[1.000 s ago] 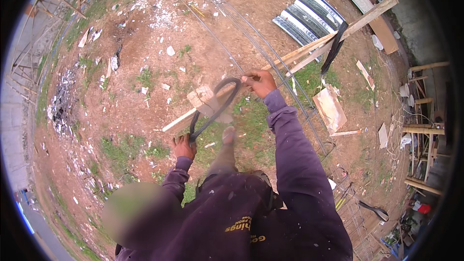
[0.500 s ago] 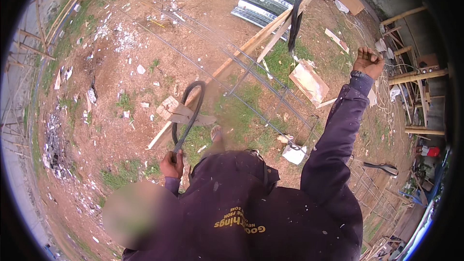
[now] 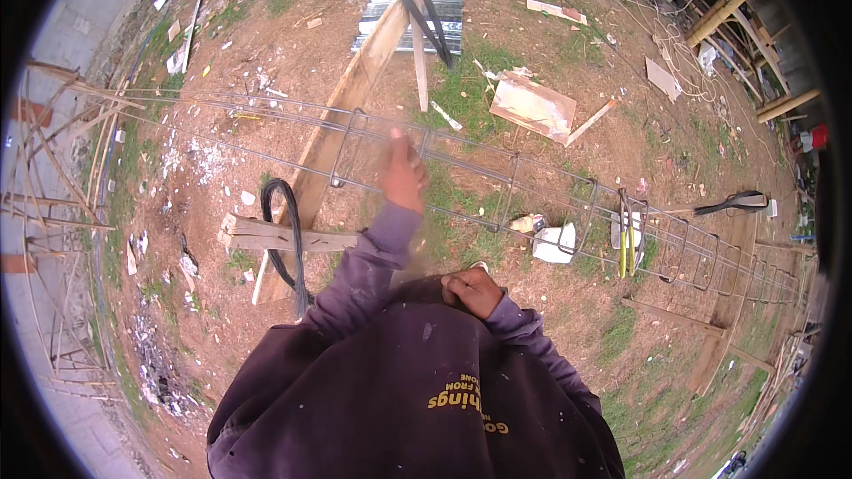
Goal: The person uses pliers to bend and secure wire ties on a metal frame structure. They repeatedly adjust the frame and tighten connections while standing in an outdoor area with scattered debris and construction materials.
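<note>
A long cage of thin steel bars (image 3: 550, 176) with rectangular stirrups (image 3: 346, 149) runs across in front of me. My left hand (image 3: 405, 176) reaches over its near bars, smeared by motion; whether it touches them I cannot tell. My right hand (image 3: 473, 291) is closed in front of my waist, and anything inside the fingers is hidden. Left of my left forearm, a looped bundle of black wire (image 3: 271, 231) hangs over a wooden piece (image 3: 324, 238). A yellow-handled tool (image 3: 631, 238) hangs on the cage to the right.
A slanting plank (image 3: 319, 160) passes under the cage. Beyond stand a wooden post with another black wire bundle (image 3: 424, 22) and corrugated metal sheets (image 3: 377, 13). A white container (image 3: 554, 243) and a board (image 3: 532, 109) lie on the ground. Bamboo poles (image 3: 723, 9) are far right.
My left hand has let go of the black wire loop and moved forward over the cage. My right arm, stretched out before, is drawn in to my waist. The view has turned right.
</note>
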Tool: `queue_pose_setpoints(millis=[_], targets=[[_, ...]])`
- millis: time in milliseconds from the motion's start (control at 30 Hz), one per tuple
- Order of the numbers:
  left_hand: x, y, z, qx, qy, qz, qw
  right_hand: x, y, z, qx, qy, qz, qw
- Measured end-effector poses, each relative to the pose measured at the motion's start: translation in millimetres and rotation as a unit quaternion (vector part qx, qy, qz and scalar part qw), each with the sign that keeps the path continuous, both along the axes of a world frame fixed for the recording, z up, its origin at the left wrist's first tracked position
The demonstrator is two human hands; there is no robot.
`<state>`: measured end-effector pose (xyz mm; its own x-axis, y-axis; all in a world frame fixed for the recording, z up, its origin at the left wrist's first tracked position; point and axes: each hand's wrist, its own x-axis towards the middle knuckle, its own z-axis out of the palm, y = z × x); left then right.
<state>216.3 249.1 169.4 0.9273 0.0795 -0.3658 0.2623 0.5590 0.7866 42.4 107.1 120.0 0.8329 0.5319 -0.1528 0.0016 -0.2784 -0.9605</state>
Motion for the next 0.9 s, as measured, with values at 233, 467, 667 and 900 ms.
queue_pose_setpoints(millis=[233,467,667,900], targets=[[-23.0,-62.2,54.0,0.241,-0.272,-0.122,0.924,16.6,-97.4,44.3,0.049,-0.117,-0.543,0.83],[-93.5,-118.1,47.3,0.197,-0.206,-0.253,0.925,75.8,-95.4,126.9,0.28,-0.143,-0.444,0.839],[-102.2,-115.3,52.6,0.198,-0.172,-0.212,0.941,75.6,-78.4,129.1,0.248,-0.15,-0.419,0.861],[-107.3,-111.9,59.5,0.236,-0.188,-0.175,0.937,84.6,-72.6,125.8,0.308,-0.117,-0.403,0.854]])
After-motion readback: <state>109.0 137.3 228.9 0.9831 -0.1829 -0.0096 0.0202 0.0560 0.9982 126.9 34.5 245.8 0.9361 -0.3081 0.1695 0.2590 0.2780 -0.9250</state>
